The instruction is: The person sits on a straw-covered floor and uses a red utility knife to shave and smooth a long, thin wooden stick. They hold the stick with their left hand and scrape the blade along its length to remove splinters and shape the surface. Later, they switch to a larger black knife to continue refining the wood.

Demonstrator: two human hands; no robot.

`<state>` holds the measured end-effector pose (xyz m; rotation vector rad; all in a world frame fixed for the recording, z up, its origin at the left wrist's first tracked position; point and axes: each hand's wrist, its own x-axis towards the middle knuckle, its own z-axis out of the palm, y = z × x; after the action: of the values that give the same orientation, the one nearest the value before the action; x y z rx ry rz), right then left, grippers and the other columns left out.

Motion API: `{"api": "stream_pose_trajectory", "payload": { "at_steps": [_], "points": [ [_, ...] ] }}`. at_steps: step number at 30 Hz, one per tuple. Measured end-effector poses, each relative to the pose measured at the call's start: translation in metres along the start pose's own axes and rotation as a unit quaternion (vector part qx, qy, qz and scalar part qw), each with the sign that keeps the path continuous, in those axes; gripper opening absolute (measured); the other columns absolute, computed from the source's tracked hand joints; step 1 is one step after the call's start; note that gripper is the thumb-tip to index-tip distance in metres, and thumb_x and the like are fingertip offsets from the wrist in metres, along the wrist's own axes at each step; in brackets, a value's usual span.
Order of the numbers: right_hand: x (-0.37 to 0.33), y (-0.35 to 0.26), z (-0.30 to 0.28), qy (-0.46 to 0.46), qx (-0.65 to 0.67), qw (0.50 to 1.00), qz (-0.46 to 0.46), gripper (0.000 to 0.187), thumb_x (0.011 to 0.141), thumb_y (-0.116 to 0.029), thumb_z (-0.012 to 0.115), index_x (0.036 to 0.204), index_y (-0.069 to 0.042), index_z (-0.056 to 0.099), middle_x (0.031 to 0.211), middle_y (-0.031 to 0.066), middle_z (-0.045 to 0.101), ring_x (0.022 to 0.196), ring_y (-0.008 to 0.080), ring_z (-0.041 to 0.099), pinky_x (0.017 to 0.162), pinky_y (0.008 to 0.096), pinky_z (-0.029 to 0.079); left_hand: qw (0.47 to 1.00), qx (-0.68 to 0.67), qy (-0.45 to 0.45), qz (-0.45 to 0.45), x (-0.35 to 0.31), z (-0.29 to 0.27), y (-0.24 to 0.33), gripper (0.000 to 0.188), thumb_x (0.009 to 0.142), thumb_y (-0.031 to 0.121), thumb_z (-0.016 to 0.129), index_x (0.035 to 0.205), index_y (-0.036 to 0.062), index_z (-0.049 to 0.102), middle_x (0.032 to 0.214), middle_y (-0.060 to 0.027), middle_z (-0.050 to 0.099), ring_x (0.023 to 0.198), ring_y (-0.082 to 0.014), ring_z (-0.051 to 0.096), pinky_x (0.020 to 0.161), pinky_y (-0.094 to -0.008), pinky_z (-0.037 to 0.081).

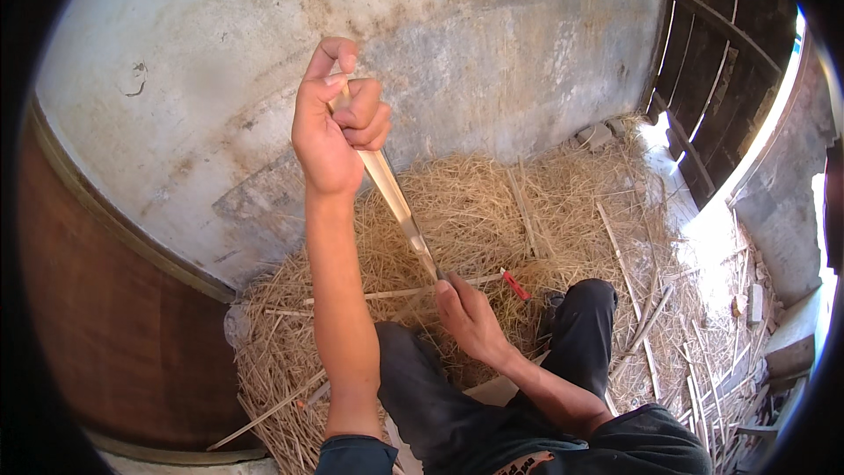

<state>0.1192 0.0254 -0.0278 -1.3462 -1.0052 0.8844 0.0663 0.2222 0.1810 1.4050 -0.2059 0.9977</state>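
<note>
My left hand (pixel 341 119) is raised in front of the wall, its fingers curled round the upper end of a pale split strip (pixel 380 174) that looks like bamboo. The strip slants down to the right toward my lap. Low at that end, my right hand (pixel 472 317) is closed round the dark handle of a knife. Its greyish blade (pixel 425 257) lies against the strip's lower part, and I cannot make out exactly where blade and strip part. Just right of the right hand, a small red tool (pixel 516 286) rests on the straw.
Straw (pixel 475 202) covers the floor around my bent legs (pixel 585 325), with loose thin sticks (pixel 629 299) scattered over it. A stained plaster wall (pixel 492 53) rises ahead. To the left is a brown panel (pixel 114 299); slatted dark boards (pixel 721 44) stand at the right.
</note>
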Motion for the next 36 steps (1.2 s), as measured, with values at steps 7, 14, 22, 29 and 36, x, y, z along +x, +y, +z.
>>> {"api": "stream_pose_trajectory", "payload": {
  "at_steps": [7, 14, 22, 29, 36],
  "points": [
    [-0.002, 0.163, 0.013, -0.024, 0.123, 0.950, 0.285, 0.040, 0.111, -0.043, 0.044, 0.089, -0.009, 0.051, 0.063, -0.0009, 0.043, 0.048, 0.0104, 0.038, 0.044, 0.0308, 0.030, 1.000, 0.015, 0.008, 0.009, -0.002, 0.004, -0.002, 0.011, 0.099, 0.026, 0.043, 0.105, 0.0157, 0.045, 0.055, 0.0086, 0.024, 0.044, -0.0038, 0.016, 0.041, -0.0246, 0.013],
    [-0.043, 0.239, 0.006, 0.040, 0.205, 0.901, 0.380, 0.039, 0.110, -0.045, 0.044, 0.089, -0.012, 0.048, 0.061, -0.0019, 0.041, 0.042, 0.0106, 0.032, 0.040, 0.0311, 0.025, 1.000, 0.010, 0.010, 0.002, -0.005, 0.007, 0.004, 0.012, 0.099, 0.026, 0.043, 0.105, 0.0153, 0.045, 0.055, 0.0090, 0.025, 0.045, -0.0035, 0.017, 0.042, -0.0243, 0.014],
    [-0.020, 0.116, 0.005, 0.119, 0.278, 0.939, 0.166, 0.027, 0.107, -0.033, 0.056, 0.098, -0.008, 0.058, 0.060, -0.0049, 0.043, 0.043, 0.0074, 0.036, 0.041, 0.0281, 0.028, 1.000, 0.016, -0.005, 0.007, 0.000, 0.007, 0.001, 0.012, 0.100, 0.026, 0.043, 0.106, 0.0152, 0.044, 0.055, 0.0090, 0.025, 0.044, -0.0033, 0.018, 0.041, -0.0242, 0.014],
    [0.040, 0.099, -0.013, 0.150, 0.202, 0.956, 0.152, 0.024, 0.099, -0.025, 0.069, 0.104, -0.002, 0.074, 0.060, -0.0083, 0.043, 0.052, 0.0039, 0.043, 0.046, 0.0271, 0.030, 0.999, -0.012, -0.033, -0.002, 0.000, 0.011, -0.002, 0.012, 0.101, 0.027, 0.044, 0.106, 0.0159, 0.044, 0.055, 0.0086, 0.025, 0.044, -0.0038, 0.018, 0.041, -0.0243, 0.013],
    [0.046, 0.114, -0.001, 0.152, 0.212, 0.942, 0.210, 0.031, 0.094, -0.034, 0.076, 0.085, -0.005, 0.069, 0.058, -0.0066, 0.044, 0.045, 0.0061, 0.040, 0.043, 0.0283, 0.028, 0.999, -0.013, -0.034, 0.004, 0.001, 0.010, -0.003, 0.012, 0.101, 0.027, 0.043, 0.107, 0.0164, 0.044, 0.055, 0.0090, 0.025, 0.044, -0.0033, 0.018, 0.040, -0.0241, 0.013]
  ]
}}
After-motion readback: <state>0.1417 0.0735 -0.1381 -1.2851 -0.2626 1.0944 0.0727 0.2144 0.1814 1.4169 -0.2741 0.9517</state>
